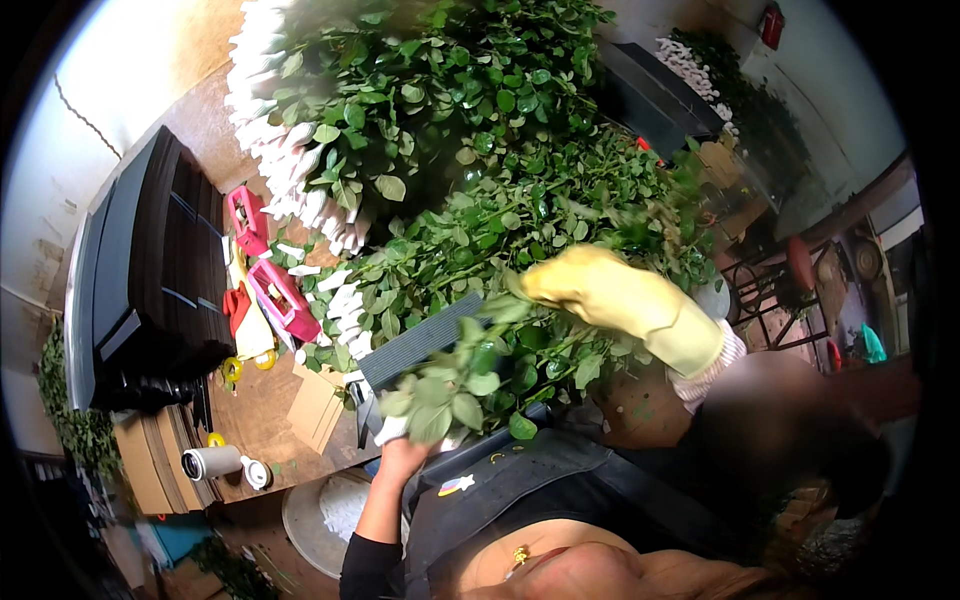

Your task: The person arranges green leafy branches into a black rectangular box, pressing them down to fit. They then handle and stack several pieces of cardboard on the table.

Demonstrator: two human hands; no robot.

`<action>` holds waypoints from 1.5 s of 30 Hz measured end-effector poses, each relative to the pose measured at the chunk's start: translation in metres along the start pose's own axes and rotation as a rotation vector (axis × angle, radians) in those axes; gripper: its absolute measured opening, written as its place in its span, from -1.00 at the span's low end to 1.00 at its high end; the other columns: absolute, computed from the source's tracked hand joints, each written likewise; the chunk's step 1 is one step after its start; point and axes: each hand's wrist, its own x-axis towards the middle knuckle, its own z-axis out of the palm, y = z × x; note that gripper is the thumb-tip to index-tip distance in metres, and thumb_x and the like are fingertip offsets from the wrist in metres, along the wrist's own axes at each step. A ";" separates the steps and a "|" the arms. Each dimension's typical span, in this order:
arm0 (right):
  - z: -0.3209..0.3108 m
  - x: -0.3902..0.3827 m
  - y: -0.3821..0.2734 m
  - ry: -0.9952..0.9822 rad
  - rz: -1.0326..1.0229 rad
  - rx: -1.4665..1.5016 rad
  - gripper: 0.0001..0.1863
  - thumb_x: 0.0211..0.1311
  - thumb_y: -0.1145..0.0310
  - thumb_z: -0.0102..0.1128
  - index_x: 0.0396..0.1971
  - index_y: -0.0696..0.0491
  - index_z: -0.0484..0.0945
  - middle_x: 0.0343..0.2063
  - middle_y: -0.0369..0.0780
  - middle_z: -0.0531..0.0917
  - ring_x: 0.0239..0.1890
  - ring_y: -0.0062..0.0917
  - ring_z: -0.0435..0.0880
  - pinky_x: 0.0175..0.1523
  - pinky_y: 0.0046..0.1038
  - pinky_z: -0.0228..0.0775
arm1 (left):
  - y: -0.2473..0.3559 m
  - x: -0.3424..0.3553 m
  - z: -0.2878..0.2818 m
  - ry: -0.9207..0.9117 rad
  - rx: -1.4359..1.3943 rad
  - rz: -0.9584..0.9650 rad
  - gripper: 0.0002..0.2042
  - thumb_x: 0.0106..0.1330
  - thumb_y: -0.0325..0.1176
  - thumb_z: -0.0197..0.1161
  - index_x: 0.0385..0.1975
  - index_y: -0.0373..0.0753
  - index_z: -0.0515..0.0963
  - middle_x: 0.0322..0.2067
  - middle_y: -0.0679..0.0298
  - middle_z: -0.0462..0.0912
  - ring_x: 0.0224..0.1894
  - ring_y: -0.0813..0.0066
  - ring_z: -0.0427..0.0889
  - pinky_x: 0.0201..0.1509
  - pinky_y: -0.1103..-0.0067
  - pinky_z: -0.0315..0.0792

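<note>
Left hand (398, 448): Sits behind leaves, fingers mostly covered; impossible to tell whether closed around a stem.
Leafy spray (432, 402): Hangs directly in front of the left grip, slanting up toward the right; appears to be the piece in work, not yet laid among the others.
Right hand (590, 278): Wears a yellow glove; meets the upper end of the spray, fingers drawn together, seemingly narrow around leaves.
Ridged strip (420, 340): Lies dark grey between both grips, just above the left one, partly behind the spray.
Cardboard pieces (315, 408): Lie flat, left of the left grip.
Short white-ended row (345, 312): Lines up beyond the left grip, above the strip; seems only partly built, to judge by comparison with the taller bundle.
Leafy bed (560, 205): Spreads beyond both grips, close behind the glove; impossible to count stems done or left.
Pink holders (283, 300): Stand left of the short row, farther from the left grip.
Tall bundle (430, 100): Rises well beyond both grips, white ends stacked along the left side; probably the largest finished share.
Far bundle (690, 70): Shows similar white ends, farthest from the right grip; probably finished too.
</note>
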 end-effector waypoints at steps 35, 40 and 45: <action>-0.002 0.070 0.059 0.385 -0.157 -0.206 -0.72 0.11 0.73 0.16 -0.19 0.14 0.65 -0.19 -0.10 0.76 -0.28 -0.29 0.76 -0.14 -0.41 0.69 | 0.010 0.019 -0.003 0.037 0.254 0.245 -0.86 0.21 -0.50 0.41 -0.26 -0.27 0.63 -0.19 0.15 0.65 -0.11 0.14 0.66 -0.05 0.40 0.54; -0.005 0.017 0.054 0.034 -0.146 -0.010 -0.49 -0.10 0.82 0.18 -0.12 0.03 0.69 -0.22 -0.13 0.77 -0.22 -0.27 0.78 -0.14 -0.33 0.68 | 0.007 0.014 -0.002 0.063 0.236 -0.056 -0.70 0.16 -0.49 0.47 -0.11 -0.31 0.61 -0.13 0.09 0.68 -0.08 0.25 0.67 0.04 0.40 0.54; 0.027 -0.090 0.030 -0.173 0.246 -0.254 -0.58 0.04 0.63 0.22 -0.12 -0.13 0.74 -0.20 -0.22 0.77 -0.16 -0.26 0.74 -0.08 -0.28 0.60 | -0.034 0.018 0.005 0.132 0.265 0.233 -0.34 0.11 -0.48 0.50 0.25 -0.29 0.36 0.19 0.09 0.45 0.13 0.14 0.58 0.21 0.40 0.46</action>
